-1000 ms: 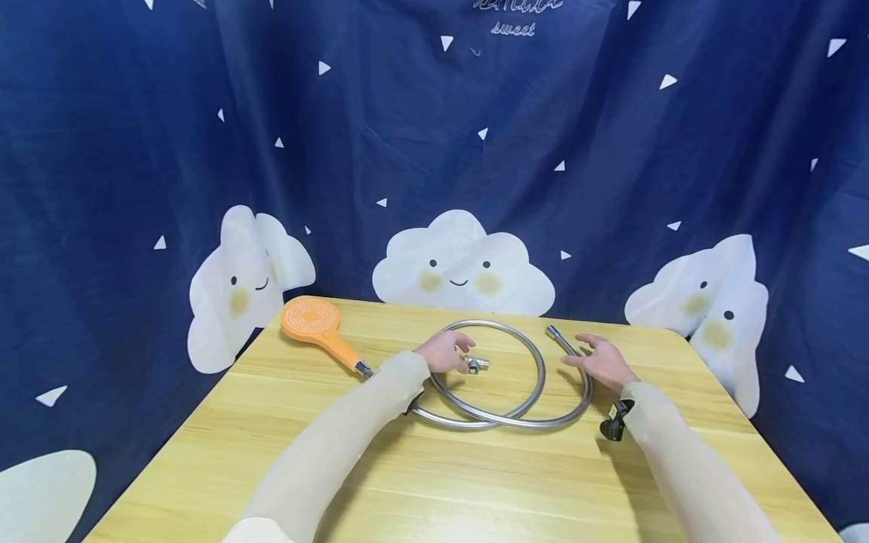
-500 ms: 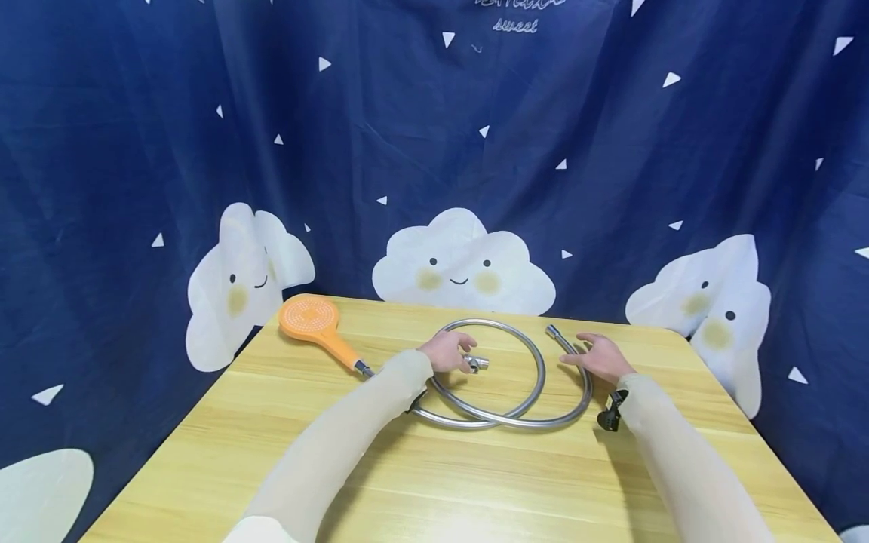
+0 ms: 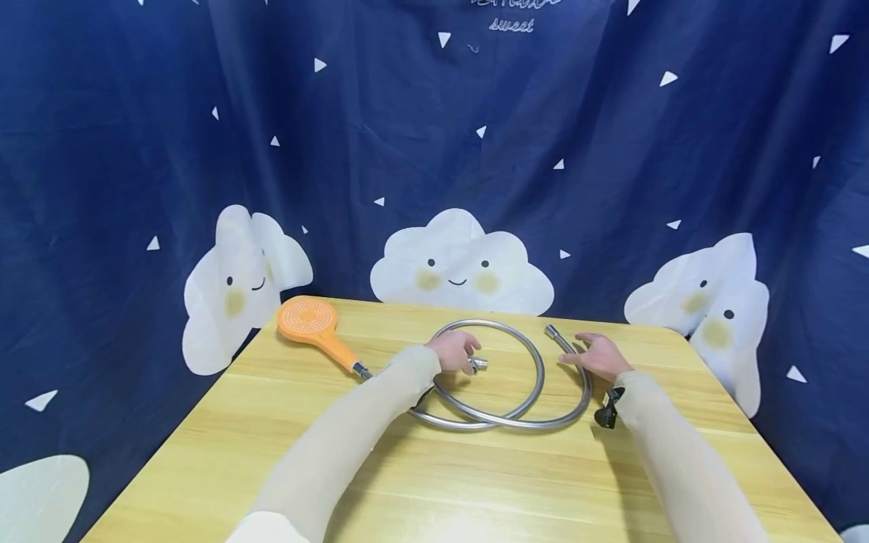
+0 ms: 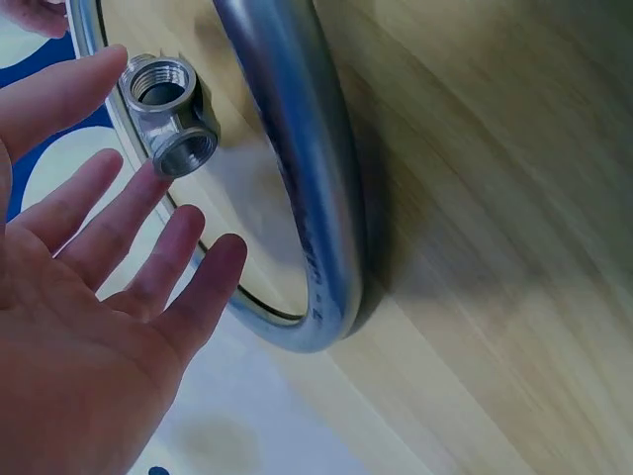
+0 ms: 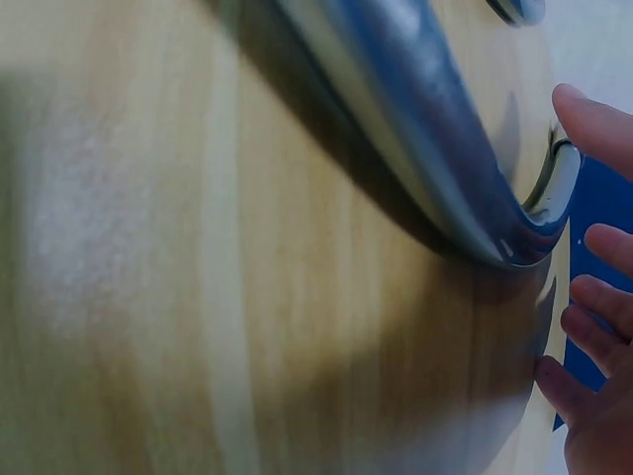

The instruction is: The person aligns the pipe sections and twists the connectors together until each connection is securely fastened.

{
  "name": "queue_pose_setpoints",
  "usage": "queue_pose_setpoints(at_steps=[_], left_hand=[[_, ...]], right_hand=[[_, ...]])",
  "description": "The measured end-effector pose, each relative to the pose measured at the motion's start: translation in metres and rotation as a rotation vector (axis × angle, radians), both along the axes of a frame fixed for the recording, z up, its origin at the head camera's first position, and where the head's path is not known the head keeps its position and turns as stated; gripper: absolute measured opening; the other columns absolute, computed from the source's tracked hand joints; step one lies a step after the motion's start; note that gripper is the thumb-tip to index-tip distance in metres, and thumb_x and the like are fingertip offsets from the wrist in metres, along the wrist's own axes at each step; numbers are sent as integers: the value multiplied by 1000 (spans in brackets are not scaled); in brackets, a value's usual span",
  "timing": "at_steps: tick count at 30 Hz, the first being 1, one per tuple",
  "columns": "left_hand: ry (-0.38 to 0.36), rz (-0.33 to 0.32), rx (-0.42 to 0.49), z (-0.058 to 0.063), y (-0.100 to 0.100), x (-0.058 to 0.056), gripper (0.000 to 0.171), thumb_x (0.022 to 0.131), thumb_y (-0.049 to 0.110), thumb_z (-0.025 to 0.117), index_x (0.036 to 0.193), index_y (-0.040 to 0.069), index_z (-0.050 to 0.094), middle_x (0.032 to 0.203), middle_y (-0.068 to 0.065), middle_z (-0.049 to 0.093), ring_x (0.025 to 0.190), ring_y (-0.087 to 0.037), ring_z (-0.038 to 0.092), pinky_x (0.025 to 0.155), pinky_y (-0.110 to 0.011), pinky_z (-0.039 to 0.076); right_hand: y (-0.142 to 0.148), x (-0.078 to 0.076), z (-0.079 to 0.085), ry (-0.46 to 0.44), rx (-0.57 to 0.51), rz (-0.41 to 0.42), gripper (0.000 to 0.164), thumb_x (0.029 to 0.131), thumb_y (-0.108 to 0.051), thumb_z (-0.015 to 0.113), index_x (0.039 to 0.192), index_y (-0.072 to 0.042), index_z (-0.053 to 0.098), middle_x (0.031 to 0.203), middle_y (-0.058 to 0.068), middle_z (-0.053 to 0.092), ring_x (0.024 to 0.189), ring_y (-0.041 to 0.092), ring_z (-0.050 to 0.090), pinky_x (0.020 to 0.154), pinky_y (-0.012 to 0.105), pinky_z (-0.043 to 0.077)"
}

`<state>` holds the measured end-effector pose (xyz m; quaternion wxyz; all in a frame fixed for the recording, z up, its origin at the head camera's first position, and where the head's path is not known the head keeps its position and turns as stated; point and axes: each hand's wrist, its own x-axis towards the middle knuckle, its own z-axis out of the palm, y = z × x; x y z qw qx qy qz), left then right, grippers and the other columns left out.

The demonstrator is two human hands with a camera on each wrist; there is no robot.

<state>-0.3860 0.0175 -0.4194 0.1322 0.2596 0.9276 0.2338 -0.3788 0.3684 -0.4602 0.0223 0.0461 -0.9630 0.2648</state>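
Note:
My left hand point(image 3: 453, 351) hovers beside a small metal tee fitting point(image 3: 479, 363) inside the hose loop. In the left wrist view its fingers are spread and relaxed; the threaded openings of the tee fitting point(image 4: 163, 84) face the camera. Whether a fingertip touches it I cannot tell. The metal shower hose point(image 3: 543, 424) lies coiled on the table. Close to its free end point(image 3: 551, 332), my right hand point(image 3: 600, 357) is held with fingers loosely apart over the hose. Nothing is gripped by the right hand point(image 5: 603, 421) in its wrist view.
An orange shower head point(image 3: 308, 317), joined to the hose's other end, lies at the table's back left. The wooden table point(image 3: 509, 483) ends at a dark blue curtain point(image 3: 421, 136) with clouds. My left forearm hides part of the hose.
My left hand has shifted slightly right, covering more of the tee fitting. The right hand has barely moved. The hose and shower head stay in place.

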Motion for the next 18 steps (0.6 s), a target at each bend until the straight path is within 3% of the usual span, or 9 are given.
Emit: queue_pose_setpoints(at_steps=[8,14,18], left_hand=[[-20,-3,-21,-2,6,4,57,80,5,81,134,6,63,125,-11,69,118,-24,63,105,-33,48],[-2,0,-37,-4,8,6,58,79,5,81,135,7,63,126,-10,69,119,-23,63,104,-32,48],[11,6,-43,-2,9,5,58,80,5,81,135,8,63,126,-10,69,120,-23,63,105,-32,48]], right_hand=[[1,-5,-5,27,22,10,79,84,-43,76,136,11,53,137,35,54,130,53,46,108,62,39],[1,-5,-9,-13,110,-18,70,85,-48,74,135,-1,61,140,32,53,129,52,47,96,68,42],[3,-3,-8,14,108,6,68,84,-47,74,132,0,63,138,34,52,129,54,45,98,68,40]])
